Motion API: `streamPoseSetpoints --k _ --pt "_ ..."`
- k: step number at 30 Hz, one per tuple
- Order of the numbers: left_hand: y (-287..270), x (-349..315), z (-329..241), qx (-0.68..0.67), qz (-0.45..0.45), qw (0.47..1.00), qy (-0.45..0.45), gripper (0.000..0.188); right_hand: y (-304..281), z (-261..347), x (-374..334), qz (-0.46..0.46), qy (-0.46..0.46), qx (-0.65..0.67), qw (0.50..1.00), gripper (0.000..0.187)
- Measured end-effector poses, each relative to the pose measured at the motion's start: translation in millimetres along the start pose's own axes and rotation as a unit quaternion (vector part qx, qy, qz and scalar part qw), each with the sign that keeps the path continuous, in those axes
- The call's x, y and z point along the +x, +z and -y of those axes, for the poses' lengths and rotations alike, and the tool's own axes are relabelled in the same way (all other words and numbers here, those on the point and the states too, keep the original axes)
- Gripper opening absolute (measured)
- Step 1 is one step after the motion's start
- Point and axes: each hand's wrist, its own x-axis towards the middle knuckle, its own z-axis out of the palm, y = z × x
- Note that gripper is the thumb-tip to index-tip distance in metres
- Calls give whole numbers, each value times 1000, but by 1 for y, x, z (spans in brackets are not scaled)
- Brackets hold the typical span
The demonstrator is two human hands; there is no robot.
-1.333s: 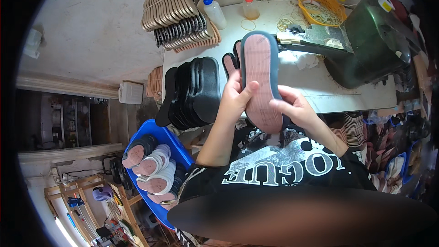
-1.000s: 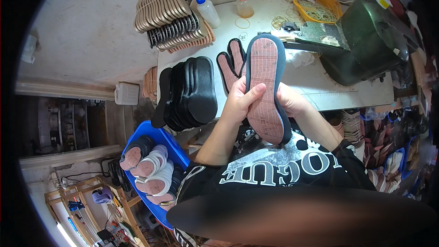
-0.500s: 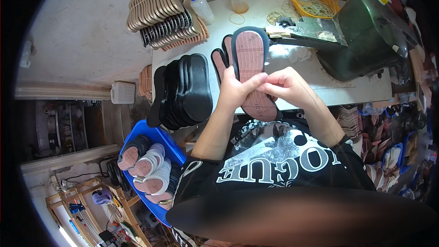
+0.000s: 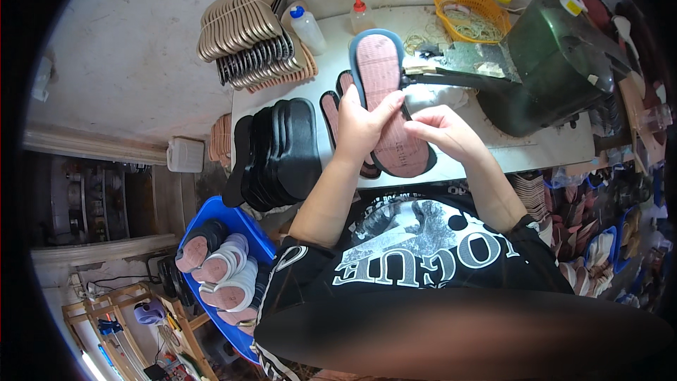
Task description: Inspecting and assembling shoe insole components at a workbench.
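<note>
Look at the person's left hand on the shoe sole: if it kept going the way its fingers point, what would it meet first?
The left hand lies across the pink, blue-rimmed sole, fingers pointing up and right. Going on, it would probably first meet the flat metal plate of the dark green machine, though depth is hard to judge.

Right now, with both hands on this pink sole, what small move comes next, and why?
Probably press the pink insole flat into its blue sole. The left hand lies across its middle, the right hand pinches its edge, and it already rests on the table.
</note>
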Motion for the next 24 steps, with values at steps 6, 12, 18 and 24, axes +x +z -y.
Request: streamPoseSetpoints --k 6,12,18,24 --pt "-4 56 13 -81 -17 995 -49 38 -2 -27 -14 16 62 84 994 31" --pt "8 107 43 259 21 961 -91 51 3 -28 -7 -119 4 206 971 29" --pt "29 114 32 349 9 934 -79 56 -2 -19 -9 -134 2 218 967 33" --pt "31 126 29 406 20 910 -80 60 -1 -28 -5 -106 31 238 965 32"
